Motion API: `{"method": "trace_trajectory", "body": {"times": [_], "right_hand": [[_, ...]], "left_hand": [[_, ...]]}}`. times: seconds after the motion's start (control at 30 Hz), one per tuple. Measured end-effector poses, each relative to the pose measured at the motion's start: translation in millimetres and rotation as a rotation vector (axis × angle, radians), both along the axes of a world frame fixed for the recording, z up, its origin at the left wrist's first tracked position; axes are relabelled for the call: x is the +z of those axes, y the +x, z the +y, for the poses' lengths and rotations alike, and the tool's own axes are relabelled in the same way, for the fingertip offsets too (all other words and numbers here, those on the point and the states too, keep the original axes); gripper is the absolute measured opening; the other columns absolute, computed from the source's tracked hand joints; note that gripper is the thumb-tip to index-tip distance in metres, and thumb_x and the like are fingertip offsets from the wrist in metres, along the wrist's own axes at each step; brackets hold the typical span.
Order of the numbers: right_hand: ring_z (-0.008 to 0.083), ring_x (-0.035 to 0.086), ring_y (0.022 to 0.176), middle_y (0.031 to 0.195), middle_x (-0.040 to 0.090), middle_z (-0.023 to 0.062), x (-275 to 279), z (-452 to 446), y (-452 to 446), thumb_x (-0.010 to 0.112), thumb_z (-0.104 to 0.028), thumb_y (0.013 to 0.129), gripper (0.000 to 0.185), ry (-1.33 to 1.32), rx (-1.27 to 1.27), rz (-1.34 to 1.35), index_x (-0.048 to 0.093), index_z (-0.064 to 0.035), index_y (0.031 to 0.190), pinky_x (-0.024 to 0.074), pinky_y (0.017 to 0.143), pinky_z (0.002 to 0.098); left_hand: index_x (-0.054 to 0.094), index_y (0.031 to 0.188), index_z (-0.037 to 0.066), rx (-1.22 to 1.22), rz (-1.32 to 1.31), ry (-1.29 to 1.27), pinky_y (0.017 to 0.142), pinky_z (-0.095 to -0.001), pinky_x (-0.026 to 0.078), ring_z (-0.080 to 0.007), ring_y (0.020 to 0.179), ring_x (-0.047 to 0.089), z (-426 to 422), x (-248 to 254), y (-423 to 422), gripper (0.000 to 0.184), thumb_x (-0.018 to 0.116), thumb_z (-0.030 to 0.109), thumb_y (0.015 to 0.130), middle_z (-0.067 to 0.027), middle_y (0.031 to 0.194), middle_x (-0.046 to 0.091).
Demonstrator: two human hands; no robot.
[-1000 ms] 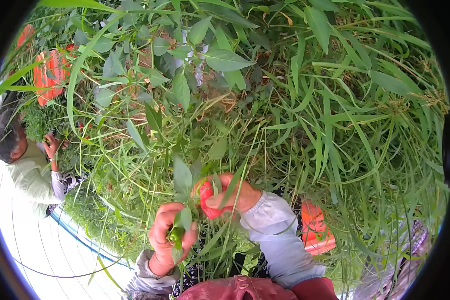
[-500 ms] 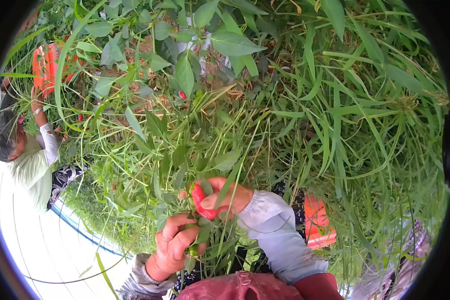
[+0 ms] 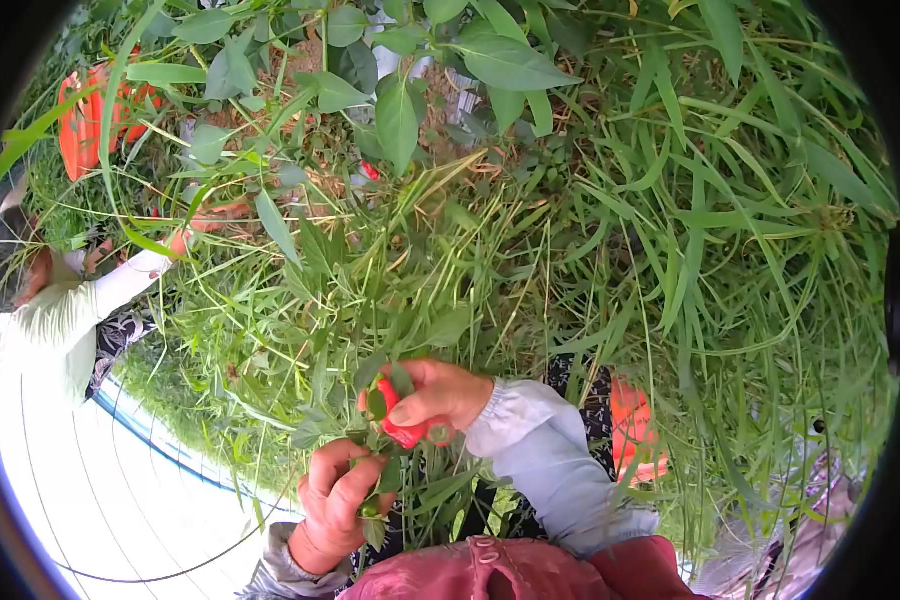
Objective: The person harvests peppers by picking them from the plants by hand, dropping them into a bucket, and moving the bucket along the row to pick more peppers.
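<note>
A red pepper is gripped in my right hand, its thumb pressed along the pepper's side. Just below and to the left, my left hand is closed around a leafy pepper stem. A green pepper pokes out beside those left fingers. Leaves of the plant lie around both hands and hide part of the red pepper and the fingertips.
Tall grass and weeds spread ahead and to the right. An orange container stands by my right leg. At left, a co-worker reaches into the plants near another orange container. Pepper leaves hang at the top.
Both hands have shifted slightly left, still holding the red pepper and stem. The co-worker's arm has moved from the orange container and now stretches right into the plants.
</note>
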State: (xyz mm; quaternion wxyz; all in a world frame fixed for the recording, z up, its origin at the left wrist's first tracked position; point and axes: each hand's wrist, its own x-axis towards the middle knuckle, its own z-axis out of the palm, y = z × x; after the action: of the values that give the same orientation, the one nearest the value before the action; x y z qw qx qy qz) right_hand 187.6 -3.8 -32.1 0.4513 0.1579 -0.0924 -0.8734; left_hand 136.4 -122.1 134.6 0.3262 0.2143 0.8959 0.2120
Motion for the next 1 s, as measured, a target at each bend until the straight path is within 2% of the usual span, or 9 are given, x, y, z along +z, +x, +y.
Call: {"method": "trace_trajectory", "body": {"times": [0.23,0.3,0.33,0.47,0.57,0.77,0.9,0.93,1.0], "right_hand": [[0.0156,0.058,0.08,0.087,0.058,0.0061,-10.4,11.2,-4.6,0.067,-0.019,0.071,0.039,0.046,-0.195,-0.113,0.052,-0.0043,0.104,0.0474,0.074,0.0305],[0.0165,0.059,0.082,0.087,0.056,0.0075,-4.2,18.7,-9.5,0.069,-0.023,0.069,0.043,0.055,-0.179,-0.126,0.051,-0.0041,0.103,0.0474,0.077,0.0321],[0.0177,0.059,0.082,0.086,0.055,0.0082,-5.7,17.7,-9.8,0.07,-0.025,0.068,0.046,-0.016,-0.244,-0.113,0.05,-0.0039,0.103,0.0476,0.077,0.0333],[0.0248,0.058,0.077,0.085,0.051,0.0101,-12.4,25.3,-1.2,0.071,-0.031,0.067,0.051,-0.107,-0.416,-0.14,0.045,-0.0032,0.101,0.0471,0.065,0.0347],[0.0244,0.055,0.071,0.084,0.047,0.0087,-25.0,23.9,7.1,0.07,-0.031,0.069,0.054,-0.181,-0.513,-0.15,0.042,0.0006,0.102,0.0457,0.054,0.0318],[0.027,0.053,0.075,0.087,0.046,0.0104,-28.2,26.4,7.1,0.067,-0.031,0.073,0.042,-0.311,-0.604,-0.098,0.045,-0.0167,0.105,0.0437,0.06,0.0314],[0.028,0.053,0.077,0.089,0.046,0.0105,-29.8,24.1,7.8,0.067,-0.031,0.074,0.043,-0.331,-0.662,-0.117,0.044,-0.0165,0.108,0.0442,0.06,0.0315],[0.028,0.053,0.077,0.089,0.046,0.0105,-29.6,21.7,6.7,0.067,-0.031,0.074,0.043,-0.332,-0.659,-0.118,0.044,-0.0165,0.108,0.0442,0.06,0.0315],[0.0289,0.054,0.076,0.089,0.048,0.0121,-31.9,19.2,3.3,0.071,-0.027,0.068,0.053,-0.405,-0.631,-0.121,0.043,-0.0017,0.105,0.0445,0.058,0.0338]], "left_hand": [[0.058,0.085,0.006,-0.028,-0.27,0.064,0.046,-0.0286,0.047,-0.0189,0.057,0.057,2.3,19.3,16.8,0.025,0.069,0.0,0.064,-0.0073,0.078,0.055],[0.06,0.08,0.004,0.442,-0.214,-0.072,0.052,-0.0265,0.046,-0.0171,0.059,0.056,-13.9,-8.8,7.1,0.013,0.067,0.0,0.07,-0.0064,0.078,0.056],[0.06,0.082,0.003,0.82,-0.526,-0.095,0.058,-0.0246,0.045,-0.0143,0.064,0.056,-28.4,-14.4,3.2,0.01,0.067,0.002,0.074,-0.0062,0.079,0.057],[0.062,0.09,0.004,0.591,-0.5,0.103,0.061,-0.0239,0.044,-0.0094,0.07,0.053,-23.0,-61.6,-1.3,0.016,0.068,0.005,0.076,-0.0042,0.081,0.059],[0.061,0.098,0.006,0.947,-0.623,0.191,0.056,-0.0224,0.042,-0.0071,0.067,0.051,0.6,-84.5,-2.6,0.02,0.065,0.003,0.078,-0.0012,0.08,0.059],[0.061,0.096,0.006,1.387,-0.537,0.293,0.046,-0.0193,0.039,-0.0045,0.054,0.047,16.2,-129.8,-27.3,0.014,0.059,0.007,0.082,0.0011,0.074,0.058],[0.062,0.092,0.004,1.12,-0.667,0.27,0.049,-0.0214,0.042,-0.0078,0.062,0.055,9.8,-133.4,-49.6,0.013,0.062,0.008,0.08,-0.0011,0.078,0.062],[0.059,0.104,0.001,0.859,-0.625,0.34,0.061,-0.0223,0.046,-0.0078,0.069,0.056,9.2,-145.2,-47.5,0.024,0.06,0.007,0.081,-0.0006,0.084,0.063],[0.056,0.109,0.001,0.883,-0.836,0.365,0.067,-0.0237,0.046,-0.0094,0.074,0.057,12.9,-150.6,-53.0,0.029,0.059,0.007,0.081,-0.0016,0.087,0.063]]}}
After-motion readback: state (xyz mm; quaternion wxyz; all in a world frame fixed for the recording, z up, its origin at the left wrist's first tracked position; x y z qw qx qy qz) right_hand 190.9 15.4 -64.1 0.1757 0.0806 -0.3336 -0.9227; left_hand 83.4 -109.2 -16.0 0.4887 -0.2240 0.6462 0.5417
